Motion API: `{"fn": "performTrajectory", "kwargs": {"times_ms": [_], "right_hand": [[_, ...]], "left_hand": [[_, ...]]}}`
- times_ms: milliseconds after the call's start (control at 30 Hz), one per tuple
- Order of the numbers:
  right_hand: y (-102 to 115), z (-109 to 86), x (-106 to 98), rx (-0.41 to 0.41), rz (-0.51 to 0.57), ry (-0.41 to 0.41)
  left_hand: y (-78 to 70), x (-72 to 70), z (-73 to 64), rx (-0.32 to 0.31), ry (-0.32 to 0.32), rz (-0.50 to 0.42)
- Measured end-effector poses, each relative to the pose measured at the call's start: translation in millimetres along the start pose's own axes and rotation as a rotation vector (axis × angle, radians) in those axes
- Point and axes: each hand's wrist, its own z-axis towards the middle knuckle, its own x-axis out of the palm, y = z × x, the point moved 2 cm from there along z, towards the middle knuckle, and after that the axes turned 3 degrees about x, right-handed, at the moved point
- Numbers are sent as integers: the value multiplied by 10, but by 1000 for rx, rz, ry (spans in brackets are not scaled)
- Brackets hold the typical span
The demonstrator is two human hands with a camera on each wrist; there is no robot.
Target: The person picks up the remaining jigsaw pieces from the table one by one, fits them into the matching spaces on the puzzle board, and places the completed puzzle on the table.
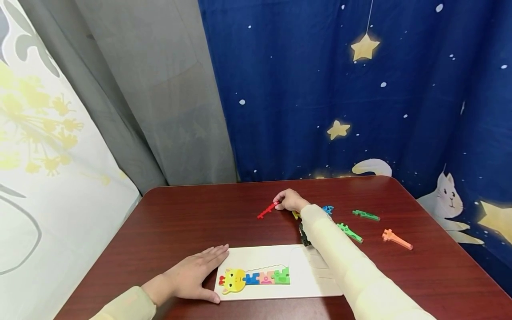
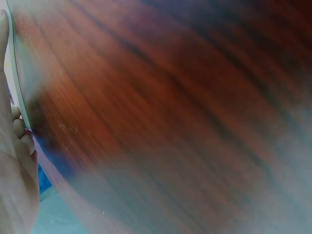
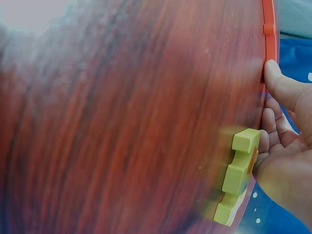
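A white puzzle board [image 1: 312,275] lies near the table's front edge. In it sit a yellow giraffe head piece [image 1: 234,281] and blue, pink and green pieces [image 1: 282,276] joined in a row. My left hand [image 1: 197,272] rests at the board's left end, fingers extended over its corner and thumb along the near side. Farther back, my right hand [image 1: 292,200] pinches one end of a long red puzzle piece [image 1: 267,210]; the right wrist view shows the thumb on that red piece [image 3: 269,41]. Close beside this hand lies a yellow piece [image 3: 239,175].
Right of my right arm lie two green pieces [image 1: 366,215] [image 1: 350,232], an orange piece [image 1: 397,239] and a blue piece [image 1: 328,209]. A black piece [image 1: 304,234], partly hidden by the sleeve, touches or nearly touches the board's far edge. Curtains hang behind the brown table [image 1: 180,222].
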Motion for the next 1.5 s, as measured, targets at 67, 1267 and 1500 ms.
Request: {"fn": "performTrajectory", "kwargs": {"times_ms": [67, 1267, 1500], "right_hand": [[-2, 6, -3, 2, -4, -5], [64, -38, -228, -125, 75, -54], [101, -45, -304, -155, 69, -110]], "left_hand": [[3, 3, -3, 2, -2, 2], [-10, -29, -2, 14, 3, 2], [-10, -43, 7, 12, 10, -3]]}}
